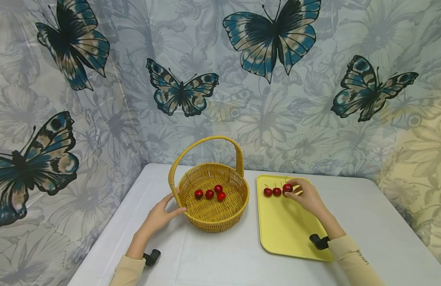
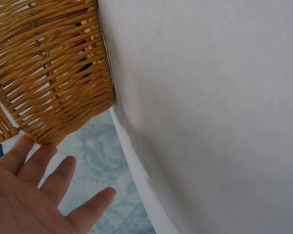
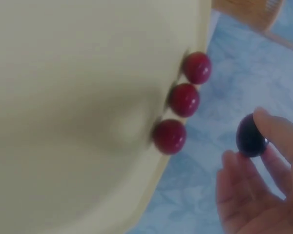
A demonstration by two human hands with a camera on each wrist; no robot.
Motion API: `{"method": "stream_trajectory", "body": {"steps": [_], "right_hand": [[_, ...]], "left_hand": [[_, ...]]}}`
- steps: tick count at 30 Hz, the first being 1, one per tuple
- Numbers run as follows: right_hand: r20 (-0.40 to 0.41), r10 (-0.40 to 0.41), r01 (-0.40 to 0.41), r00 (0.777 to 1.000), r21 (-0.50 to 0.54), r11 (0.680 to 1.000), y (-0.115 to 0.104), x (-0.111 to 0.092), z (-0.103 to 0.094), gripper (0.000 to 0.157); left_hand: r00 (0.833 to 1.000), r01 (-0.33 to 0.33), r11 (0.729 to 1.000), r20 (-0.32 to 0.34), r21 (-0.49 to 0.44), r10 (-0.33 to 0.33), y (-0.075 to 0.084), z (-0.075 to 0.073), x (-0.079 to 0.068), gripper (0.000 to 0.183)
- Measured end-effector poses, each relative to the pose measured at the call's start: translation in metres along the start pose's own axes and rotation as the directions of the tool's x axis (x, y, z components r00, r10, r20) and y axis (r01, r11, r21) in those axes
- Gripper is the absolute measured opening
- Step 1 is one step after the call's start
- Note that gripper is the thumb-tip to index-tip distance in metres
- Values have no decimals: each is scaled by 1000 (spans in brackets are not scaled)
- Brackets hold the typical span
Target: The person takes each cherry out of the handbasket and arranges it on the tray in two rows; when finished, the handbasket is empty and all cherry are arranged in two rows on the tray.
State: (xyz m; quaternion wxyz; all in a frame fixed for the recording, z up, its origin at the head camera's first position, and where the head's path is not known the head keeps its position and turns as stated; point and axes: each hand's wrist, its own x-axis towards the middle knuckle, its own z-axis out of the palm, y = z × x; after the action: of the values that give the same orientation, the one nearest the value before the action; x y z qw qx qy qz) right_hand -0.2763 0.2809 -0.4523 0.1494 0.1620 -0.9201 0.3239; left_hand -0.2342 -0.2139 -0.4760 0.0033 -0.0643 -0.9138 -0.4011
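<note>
From out here I've got the person's left hand [image 1: 161, 216] at the left side of the yellow wicker basket [image 1: 216, 225], thumb at the rim, fingers spread wide with tips against the outer wall; the basket stands left of middle, towards the desk's [image 1: 206, 258] far edge. Inside it I count four red cherries [image 1: 209, 194] on the woven floor. Over to the right, I'm onto the yellow tray [image 1: 284, 228]: three more cherries [image 1: 277, 192] line up by its far left corner. And there's the right hand [image 1: 307, 195], narrow pinch, holding one cherry [image 1: 287, 187] off the tray at the row's right end, stem up!
</note>
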Motion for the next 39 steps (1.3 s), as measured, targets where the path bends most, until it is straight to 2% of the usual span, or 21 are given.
{"method": "stream_trajectory", "body": {"steps": [11, 16, 26, 31, 39], "right_hand": [[31, 43, -41, 999, -80, 996, 28, 5, -9, 34], [62, 90, -84, 994, -97, 992, 39, 6, -10, 34], [158, 185, -165, 970, -132, 977, 52, 7, -9, 33], [201, 201, -175, 959, -138, 975, 59, 8, -6, 31], [219, 218, -185, 951, -161, 969, 62, 11, -3, 33]], "left_hand": [[1000, -11, 1000, -6, -3, 11, -1, 1, 1, 79], [1000, -16, 1000, -6, -6, 16, -3, 1, 2, 78], [1000, -7, 1000, -4, 4, 7, -5, 2, 3, 79], [1000, -3, 1000, -2, 6, 4, -5, 2, 3, 80], [1000, -4, 1000, 0, -13, 4, -3, 1, 2, 80]]}}
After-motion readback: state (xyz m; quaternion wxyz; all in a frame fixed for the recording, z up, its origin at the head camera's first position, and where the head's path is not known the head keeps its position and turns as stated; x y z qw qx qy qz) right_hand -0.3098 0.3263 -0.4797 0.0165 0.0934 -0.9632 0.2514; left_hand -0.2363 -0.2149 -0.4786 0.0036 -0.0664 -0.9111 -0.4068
